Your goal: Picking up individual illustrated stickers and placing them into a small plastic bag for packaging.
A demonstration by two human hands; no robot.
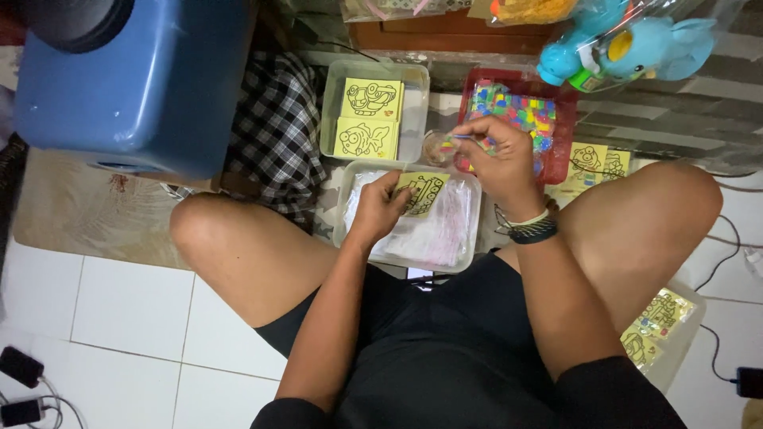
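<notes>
Left hand [380, 208] grip pinching yellow card [422, 193], long axis tilted up-right; right hand [497, 155] grip clenched.

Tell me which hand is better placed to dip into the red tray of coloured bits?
Probably the right hand: it hovers at the red tray's near edge, pinching something small. The left hand is busy on the yellow card over the clear tray.

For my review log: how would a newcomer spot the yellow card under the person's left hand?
Find the clear tray between the person's knees. On its plastic sleeves lies one yellow card, pinned by the left hand. Unlike the two cards in the tray behind, it lies alone and tilted.
</notes>
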